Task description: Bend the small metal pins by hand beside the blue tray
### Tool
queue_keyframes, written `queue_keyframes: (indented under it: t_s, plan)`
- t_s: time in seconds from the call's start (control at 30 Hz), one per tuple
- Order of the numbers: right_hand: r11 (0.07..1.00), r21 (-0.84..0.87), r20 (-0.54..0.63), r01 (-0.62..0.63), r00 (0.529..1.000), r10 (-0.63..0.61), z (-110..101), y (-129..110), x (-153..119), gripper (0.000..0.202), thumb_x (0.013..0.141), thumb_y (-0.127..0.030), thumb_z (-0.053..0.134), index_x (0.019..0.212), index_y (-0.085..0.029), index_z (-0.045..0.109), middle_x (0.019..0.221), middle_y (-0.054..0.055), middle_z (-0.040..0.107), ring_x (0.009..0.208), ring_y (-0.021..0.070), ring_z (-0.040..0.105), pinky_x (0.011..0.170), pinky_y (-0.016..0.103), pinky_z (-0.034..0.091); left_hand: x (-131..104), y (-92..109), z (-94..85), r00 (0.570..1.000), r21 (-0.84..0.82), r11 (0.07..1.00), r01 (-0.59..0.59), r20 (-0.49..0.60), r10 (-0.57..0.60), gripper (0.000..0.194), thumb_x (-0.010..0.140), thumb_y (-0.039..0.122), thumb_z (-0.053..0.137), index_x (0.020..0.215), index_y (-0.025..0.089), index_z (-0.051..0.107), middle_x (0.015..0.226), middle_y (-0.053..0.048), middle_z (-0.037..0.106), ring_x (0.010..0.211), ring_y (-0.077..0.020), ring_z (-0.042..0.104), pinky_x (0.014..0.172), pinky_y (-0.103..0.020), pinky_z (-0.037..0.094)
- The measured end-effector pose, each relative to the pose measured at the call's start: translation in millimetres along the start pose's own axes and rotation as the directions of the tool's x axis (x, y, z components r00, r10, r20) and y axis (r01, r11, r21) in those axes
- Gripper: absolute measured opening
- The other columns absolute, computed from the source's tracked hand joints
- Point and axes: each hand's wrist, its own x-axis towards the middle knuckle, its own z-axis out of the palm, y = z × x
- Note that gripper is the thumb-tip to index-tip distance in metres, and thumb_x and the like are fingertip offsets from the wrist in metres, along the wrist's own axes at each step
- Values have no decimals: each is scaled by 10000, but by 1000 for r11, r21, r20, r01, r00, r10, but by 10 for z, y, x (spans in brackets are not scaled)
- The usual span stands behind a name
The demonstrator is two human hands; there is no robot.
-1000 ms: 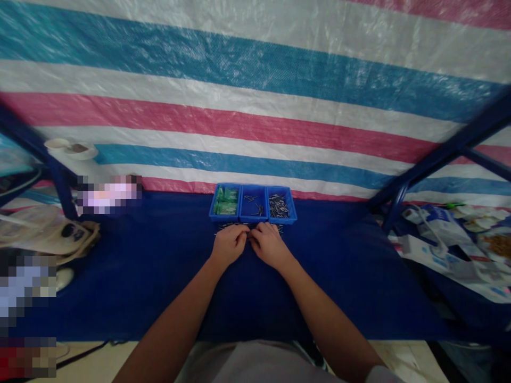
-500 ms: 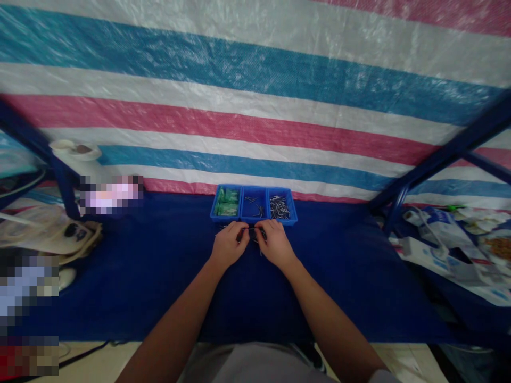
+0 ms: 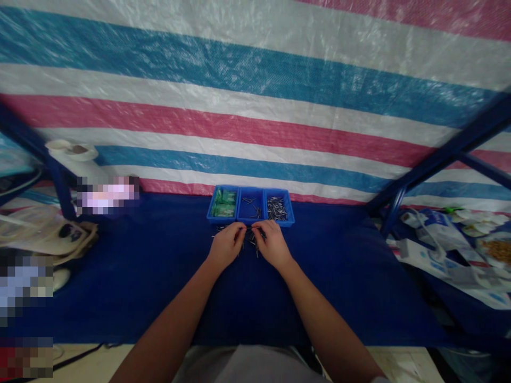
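My left hand [image 3: 227, 245] and my right hand [image 3: 273, 244] meet just in front of a blue three-part tray [image 3: 250, 222], fingertips pinched on opposite ends of a thin metal pin [image 3: 249, 228]. Beneath and around my fingers lies a loose pile of similar dark metal pins [image 3: 251, 239], partly hidden by both hands. In the tray, green packets [image 3: 224, 204] fill the left compartment. A few pins [image 3: 256, 213] lie in the middle one. Many metal pins [image 3: 277, 208] are heaped in the right one. The pins' exact kind is too small to make out.
The blue table [image 3: 159, 266] runs up to a striped plastic sheet [image 3: 255, 122]. At the left stand a white roll [image 3: 75, 159] and a beige bag [image 3: 40, 234]. A white power strip [image 3: 423, 258] and packages [image 3: 447, 231] lie at the right, behind a blue metal post [image 3: 393, 210].
The view has shifted slightly. Both hands stay close together in front of the tray, still pinching; more of the pile between them shows now.
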Motion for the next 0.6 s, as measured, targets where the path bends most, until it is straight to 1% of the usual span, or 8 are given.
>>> queue_keyframes:
  t_s: [0.2,0.4,0.5,0.6]
  plan:
    - [998,60,-25,20,1000,-18,11,21,12,187,930,-233,507,1020,-200,667,972,76,678,955,210,585,874,357,448,-2,-8,0,999,25,999,36,6,-36,171,954,287,389,992,200,531,830,-27,662,724,-165,652,658,-271,484]
    - [992,106,-103,66,993,-55,10,-11,19,155,912,-217,537,967,-210,682,910,64,687,891,214,604,839,378,473,8,53,-32,985,85,984,160,54,-164,203,964,279,327,982,184,505,801,-54,656,700,-192,655,646,-288,464]
    - [989,121,-122,83,990,-68,16,-21,20,142,911,-212,538,952,-212,674,899,59,684,886,211,606,834,377,478,5,53,-41,982,101,981,164,76,-172,219,967,291,319,964,189,513,769,-48,649,689,-188,648,645,-280,455]
    - [986,139,-129,93,989,-76,24,-22,21,130,907,-205,544,951,-207,666,899,59,683,886,209,608,831,371,484,-1,29,-39,986,86,985,147,69,-153,237,970,309,317,960,192,523,774,-44,647,695,-181,640,650,-275,451]
